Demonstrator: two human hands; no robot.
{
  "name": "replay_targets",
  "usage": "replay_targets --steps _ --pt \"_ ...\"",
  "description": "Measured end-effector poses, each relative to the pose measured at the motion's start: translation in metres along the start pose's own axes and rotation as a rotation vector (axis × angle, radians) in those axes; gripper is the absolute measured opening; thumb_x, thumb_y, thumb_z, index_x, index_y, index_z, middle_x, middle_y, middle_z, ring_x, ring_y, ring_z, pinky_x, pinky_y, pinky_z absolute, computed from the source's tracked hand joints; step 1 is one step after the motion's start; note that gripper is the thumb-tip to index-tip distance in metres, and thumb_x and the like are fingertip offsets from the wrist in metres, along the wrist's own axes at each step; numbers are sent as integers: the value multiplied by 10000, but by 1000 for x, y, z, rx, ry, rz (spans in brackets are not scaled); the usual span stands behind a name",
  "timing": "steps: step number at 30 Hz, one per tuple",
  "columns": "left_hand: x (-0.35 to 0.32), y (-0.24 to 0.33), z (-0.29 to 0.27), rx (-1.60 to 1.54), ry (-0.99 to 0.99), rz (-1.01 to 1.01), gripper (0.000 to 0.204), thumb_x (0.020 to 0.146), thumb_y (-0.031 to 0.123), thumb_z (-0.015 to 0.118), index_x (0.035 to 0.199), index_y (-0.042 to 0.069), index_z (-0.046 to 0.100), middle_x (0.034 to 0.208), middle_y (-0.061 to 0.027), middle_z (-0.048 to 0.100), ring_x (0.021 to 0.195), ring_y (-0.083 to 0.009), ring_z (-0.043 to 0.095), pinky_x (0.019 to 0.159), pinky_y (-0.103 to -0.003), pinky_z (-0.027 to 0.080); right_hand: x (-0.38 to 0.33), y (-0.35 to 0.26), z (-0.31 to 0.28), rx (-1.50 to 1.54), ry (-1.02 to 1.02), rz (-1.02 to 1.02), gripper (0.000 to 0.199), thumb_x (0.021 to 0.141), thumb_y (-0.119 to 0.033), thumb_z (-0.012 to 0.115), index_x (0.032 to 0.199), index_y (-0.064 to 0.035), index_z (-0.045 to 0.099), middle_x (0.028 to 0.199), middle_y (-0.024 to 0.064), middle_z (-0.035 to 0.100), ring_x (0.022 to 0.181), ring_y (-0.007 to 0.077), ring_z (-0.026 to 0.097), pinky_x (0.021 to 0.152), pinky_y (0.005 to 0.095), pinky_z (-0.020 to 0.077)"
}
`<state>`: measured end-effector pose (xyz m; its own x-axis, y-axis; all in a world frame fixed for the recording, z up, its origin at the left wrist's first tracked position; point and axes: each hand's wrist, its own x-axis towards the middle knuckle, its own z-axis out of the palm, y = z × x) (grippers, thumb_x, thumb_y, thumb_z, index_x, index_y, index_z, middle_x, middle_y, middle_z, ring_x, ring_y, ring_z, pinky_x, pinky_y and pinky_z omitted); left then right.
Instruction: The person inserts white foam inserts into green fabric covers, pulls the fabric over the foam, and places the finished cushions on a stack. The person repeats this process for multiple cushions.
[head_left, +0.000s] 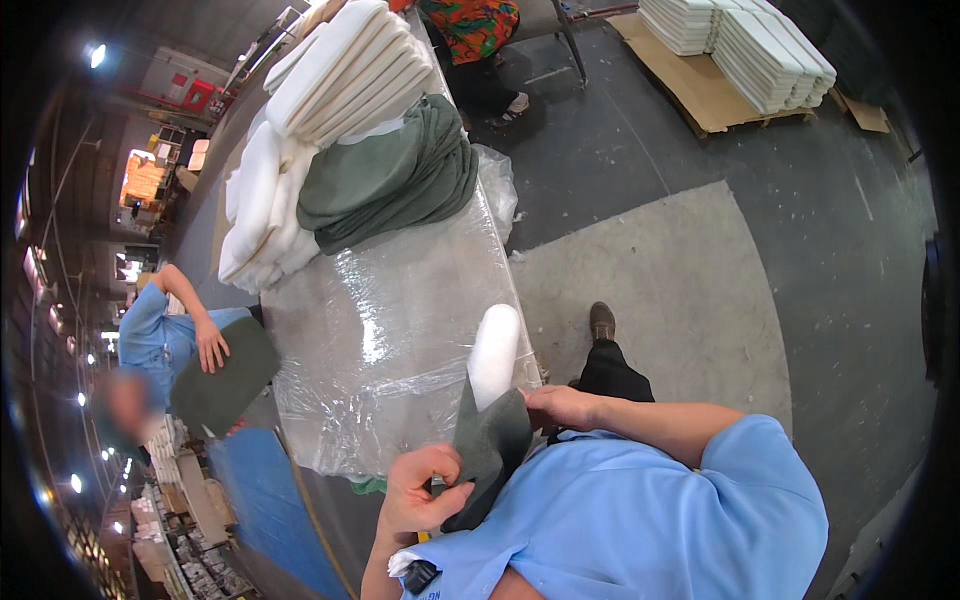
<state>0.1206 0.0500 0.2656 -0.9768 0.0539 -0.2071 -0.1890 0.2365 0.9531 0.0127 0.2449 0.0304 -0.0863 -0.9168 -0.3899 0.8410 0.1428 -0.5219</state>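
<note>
Plastic-wrapped table (400,330) runs up the frame's centre, carrying 1 stack of white pads (350,70) at top, 1 heap of green covers (395,180) below it and 1 white pile (260,210) to their left. At lower centre, 1 white foam pad (495,355) sticks up from 1 dark green cover (492,450); the left hand (420,495) pinches the cover's lower edge, the right hand (560,408) grips its upper right edge. A co-worker's hand (211,347) rests on another green piece (225,378) at left

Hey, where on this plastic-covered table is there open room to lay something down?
The near stretch of the plastic-covered table is bare, bordered by the green cover pile and the white pads behind and the white pad in both hands at its front corner. The far end is crowded with stacks.
</note>
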Motion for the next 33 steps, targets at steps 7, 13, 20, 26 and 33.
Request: replay_targets --steps 7,13,20,26,33 --pt "9 16 -3 154 -166 22 226 701 -39 784 756 36 579 800 -89 566 719 -185 540 645 -319 398 -3 -6 -8 431 -416 81 622 1103 -517 507 1557 -92 488 1551 69 571 1405 237 550 1167 423 419" --pt "38 15 -11 173 -203 207 46 864 40 717 909 38 706 1013 -108 646 851 -198 603 761 -331 480 -2 -8 -17 389 -370 -158 281 1042 -267 680 1259 -89 692 1220 9 729 1145 175 673 1068 383 483" --pt "103 -45 -16 312 -43 -210 202 1007 169 697 1169 58 745 1040 -62 728 879 -154 667 772 -295 528 -10 -23 -6 83 -79 -436 127 1063 -194 676 1069 -69 697 986 -41 692 934 74 610 890 285 497" --pt "124 -19 -5 585 -297 -200 424 909 366 824 1196 69 727 1003 -93 765 803 -227 694 742 -352 543 -23 -34 14 -400 421 -709 140 1038 -163 703 1046 -24 689 924 21 698 827 105 613 731 300 504" --pt "140 -1 3 930 -555 -192 327 856 361 847 981 82 729 859 -96 722 863 -357 664 756 -457 512 -30 -48 30 -771 586 -931 125 995 -144 736 1015 -37 675 877 84 670 777 200 638 680 351 503"
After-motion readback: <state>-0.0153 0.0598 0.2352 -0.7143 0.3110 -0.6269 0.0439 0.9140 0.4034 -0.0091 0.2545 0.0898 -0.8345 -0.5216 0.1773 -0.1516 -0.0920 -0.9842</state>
